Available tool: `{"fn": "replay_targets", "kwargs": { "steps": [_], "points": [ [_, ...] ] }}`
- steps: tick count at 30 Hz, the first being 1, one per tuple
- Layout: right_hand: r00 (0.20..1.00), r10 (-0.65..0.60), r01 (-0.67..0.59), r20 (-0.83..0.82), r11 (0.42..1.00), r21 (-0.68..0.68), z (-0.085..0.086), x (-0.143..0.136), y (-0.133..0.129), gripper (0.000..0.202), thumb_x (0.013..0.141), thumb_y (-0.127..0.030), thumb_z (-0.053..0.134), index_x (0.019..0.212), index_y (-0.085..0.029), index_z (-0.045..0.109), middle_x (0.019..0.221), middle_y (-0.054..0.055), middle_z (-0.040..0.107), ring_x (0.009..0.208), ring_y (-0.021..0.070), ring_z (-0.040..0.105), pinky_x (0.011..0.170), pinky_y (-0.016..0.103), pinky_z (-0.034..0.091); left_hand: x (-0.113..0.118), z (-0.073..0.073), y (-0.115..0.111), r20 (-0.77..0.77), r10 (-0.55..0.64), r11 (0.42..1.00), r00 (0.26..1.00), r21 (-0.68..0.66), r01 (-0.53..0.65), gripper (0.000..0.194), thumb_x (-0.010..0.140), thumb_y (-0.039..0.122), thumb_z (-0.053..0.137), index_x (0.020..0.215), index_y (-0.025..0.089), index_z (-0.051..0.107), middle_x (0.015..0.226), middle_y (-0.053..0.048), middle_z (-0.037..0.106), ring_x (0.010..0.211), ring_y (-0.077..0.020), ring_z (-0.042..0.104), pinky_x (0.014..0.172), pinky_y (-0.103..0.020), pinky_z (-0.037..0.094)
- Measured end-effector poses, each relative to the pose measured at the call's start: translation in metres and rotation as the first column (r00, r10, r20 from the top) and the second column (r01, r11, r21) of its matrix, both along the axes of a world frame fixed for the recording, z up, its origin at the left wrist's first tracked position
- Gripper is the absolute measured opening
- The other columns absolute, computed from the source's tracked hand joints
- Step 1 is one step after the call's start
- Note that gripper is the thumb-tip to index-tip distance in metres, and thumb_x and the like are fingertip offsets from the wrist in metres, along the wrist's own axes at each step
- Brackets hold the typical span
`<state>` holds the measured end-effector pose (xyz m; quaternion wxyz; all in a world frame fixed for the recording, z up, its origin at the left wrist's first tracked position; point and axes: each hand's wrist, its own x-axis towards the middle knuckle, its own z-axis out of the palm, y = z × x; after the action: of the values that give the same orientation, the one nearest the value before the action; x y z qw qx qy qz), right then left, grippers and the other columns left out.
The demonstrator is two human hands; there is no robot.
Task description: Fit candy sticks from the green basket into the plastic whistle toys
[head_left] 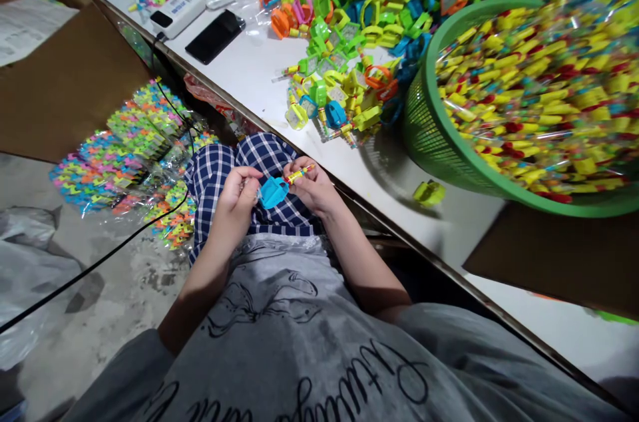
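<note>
Over my lap, my left hand [238,194] is closed, thumb and fingers pinching the left end of a blue plastic toy watch [273,192]. A bit of clear material shows at that pinch. My right hand [315,190] grips a small yellow and red tube [299,174] between thumb and fingers, close to the watch's right side. Whether tube and watch touch is hard to make out. On the table beyond lies a loose pile of similar toy watches [369,29] in green, yellow, orange and blue, mixed with small tubes.
A green basket [417,112] full of yellow and red tubes stands on the white table [254,86]. A lone yellow-green watch [429,194] lies beside it. Also there: a black phone [215,36] and a white device [178,12]. Bagged colourful pieces [124,142] and a cardboard box [60,76] are at left.
</note>
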<state>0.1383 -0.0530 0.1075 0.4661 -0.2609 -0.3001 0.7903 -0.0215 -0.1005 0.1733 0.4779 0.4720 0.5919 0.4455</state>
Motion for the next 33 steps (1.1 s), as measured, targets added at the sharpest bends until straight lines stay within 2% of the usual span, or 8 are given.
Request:
{"fn": "replay_targets", "kwargs": {
  "steps": [4, 8, 14, 18, 22, 25, 30, 33],
  "points": [
    [1.000, 0.013, -0.013, -0.017, 1.000, 0.010, 0.001, -0.002, 0.000, 0.042, 0.060, -0.033, 0.084, 0.081, -0.021, 0.050, 0.078, -0.004, 0.055, 0.069, 0.0070, 0.053, 0.059, 0.017, 0.046, 0.003, 0.007, -0.001, -0.131, 0.070, 0.996, 0.989, 0.058, -0.063, 0.025, 0.094, 0.040, 0.039, 0.091, 0.024, 0.058, 0.073, 0.000, 0.051, 0.063, -0.0142, 0.048, 0.059, -0.028, 0.041],
    [1.000, 0.009, -0.009, -0.024, 1.000, 0.015, 0.003, -0.003, -0.001, 0.043, 0.059, -0.034, 0.084, 0.080, -0.021, 0.049, 0.078, -0.004, 0.055, 0.069, 0.0072, 0.052, 0.060, 0.018, 0.045, 0.007, 0.010, -0.001, -0.241, 0.111, 0.988, 0.964, 0.132, -0.080, 0.023, 0.093, 0.031, 0.040, 0.087, 0.023, 0.061, 0.084, -0.002, 0.058, 0.084, -0.0179, 0.054, 0.076, -0.031, 0.044],
    [0.999, -0.033, 0.034, -0.014, 0.996, 0.080, 0.008, -0.001, -0.003, 0.042, 0.060, -0.035, 0.084, 0.079, -0.021, 0.049, 0.078, -0.003, 0.054, 0.069, 0.0083, 0.051, 0.061, 0.020, 0.044, 0.010, 0.004, 0.000, -0.086, 0.023, 1.000, 0.996, 0.022, -0.021, 0.022, 0.089, 0.023, 0.037, 0.096, 0.023, 0.058, 0.077, -0.001, 0.055, 0.062, -0.0141, 0.049, 0.055, -0.027, 0.041],
    [0.997, -0.080, 0.079, 0.000, 0.983, 0.163, 0.015, 0.003, -0.003, 0.039, 0.063, -0.038, 0.082, 0.080, -0.022, 0.050, 0.079, -0.002, 0.054, 0.072, 0.0100, 0.051, 0.065, 0.022, 0.044, 0.018, 0.006, 0.002, 0.015, 0.073, 0.997, 0.997, 0.012, -0.074, 0.016, 0.086, 0.024, 0.045, 0.099, 0.023, 0.053, 0.077, -0.001, 0.054, 0.064, -0.0124, 0.052, 0.059, -0.025, 0.045],
    [0.991, -0.126, 0.116, 0.037, 0.973, 0.201, 0.021, 0.007, -0.004, 0.040, 0.063, -0.040, 0.081, 0.078, -0.022, 0.049, 0.079, -0.002, 0.053, 0.073, 0.0109, 0.051, 0.067, 0.024, 0.044, 0.024, 0.011, 0.003, 0.018, 0.100, 0.995, 0.995, 0.016, -0.100, 0.009, 0.083, 0.025, 0.053, 0.091, 0.021, 0.054, 0.072, 0.001, 0.055, 0.062, -0.0114, 0.052, 0.058, -0.024, 0.046],
    [0.989, -0.142, 0.128, 0.040, 0.964, 0.235, 0.024, 0.010, -0.004, 0.038, 0.065, -0.040, 0.080, 0.079, -0.022, 0.049, 0.080, -0.002, 0.053, 0.073, 0.0109, 0.052, 0.069, 0.025, 0.044, 0.024, 0.013, 0.000, -0.075, 0.127, 0.991, 0.989, 0.061, -0.123, 0.008, 0.082, 0.026, 0.057, 0.087, 0.020, 0.059, 0.073, 0.000, 0.059, 0.065, -0.0120, 0.053, 0.059, -0.025, 0.046],
    [0.988, -0.153, 0.139, 0.038, 0.958, 0.251, 0.026, 0.012, -0.005, 0.037, 0.066, -0.039, 0.079, 0.079, -0.022, 0.049, 0.079, -0.002, 0.053, 0.074, 0.0112, 0.053, 0.069, 0.025, 0.045, 0.024, 0.016, -0.005, -0.374, 0.173, 0.973, 0.911, 0.211, -0.099, 0.009, 0.084, 0.026, 0.058, 0.085, 0.021, 0.064, 0.088, -0.002, 0.066, 0.086, -0.0171, 0.058, 0.082, -0.034, 0.046],
    [0.987, -0.150, 0.135, 0.048, 0.962, 0.238, 0.028, 0.012, -0.005, 0.040, 0.064, -0.041, 0.080, 0.078, -0.023, 0.047, 0.078, -0.002, 0.053, 0.072, 0.0114, 0.053, 0.066, 0.025, 0.045, 0.025, 0.016, -0.007, -0.409, 0.167, 0.967, 0.897, 0.246, -0.068, 0.011, 0.085, 0.028, 0.057, 0.084, 0.021, 0.065, 0.089, -0.002, 0.068, 0.091, -0.0180, 0.060, 0.088, -0.036, 0.046]
  ]
}}
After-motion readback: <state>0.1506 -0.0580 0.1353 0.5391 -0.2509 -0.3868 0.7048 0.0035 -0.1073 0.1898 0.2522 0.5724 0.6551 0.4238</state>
